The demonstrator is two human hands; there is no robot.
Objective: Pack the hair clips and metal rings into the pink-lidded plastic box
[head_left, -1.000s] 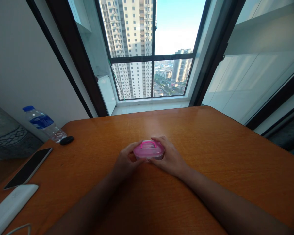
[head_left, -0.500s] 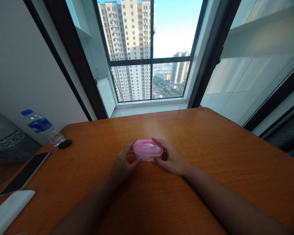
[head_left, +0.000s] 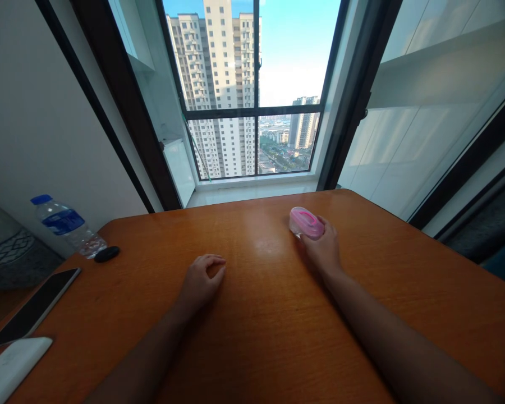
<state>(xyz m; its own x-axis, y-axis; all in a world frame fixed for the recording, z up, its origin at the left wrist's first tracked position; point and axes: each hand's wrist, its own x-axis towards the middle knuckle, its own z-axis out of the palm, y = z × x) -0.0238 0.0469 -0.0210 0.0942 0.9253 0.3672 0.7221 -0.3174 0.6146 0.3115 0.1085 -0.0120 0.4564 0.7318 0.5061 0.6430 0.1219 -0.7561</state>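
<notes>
The right hand (head_left: 325,247) grips a small clear plastic box with a pink lid (head_left: 305,223) by its right end, the thumb on the near side and the fingers wrapped around the far side. The box is over the far part of the wooden desk (head_left: 252,331), right of the middle, its lid on and facing up; whether its base touches the wood or sits slightly above it, I cannot tell. A brighter pink carrying handle (head_left: 306,215) shows on the lid. The left hand (head_left: 201,281) is nearer the person and well apart from the box, holding nothing, its fingers loosely curled and the thumb bent toward the forefinger with a gap between. Along the desk's left side are a clear water bottle (head_left: 65,223) with a blue cap and blue label, a black oval object (head_left: 107,254) just beside its base, a dark-screened tablet or phone (head_left: 33,307) and, nearest, a white rounded device (head_left: 14,370) partly cut off by the picture's edge. Beyond the desk, a dark-framed window (head_left: 256,112) looks onto a pale high-rise (head_left: 221,73).
</notes>
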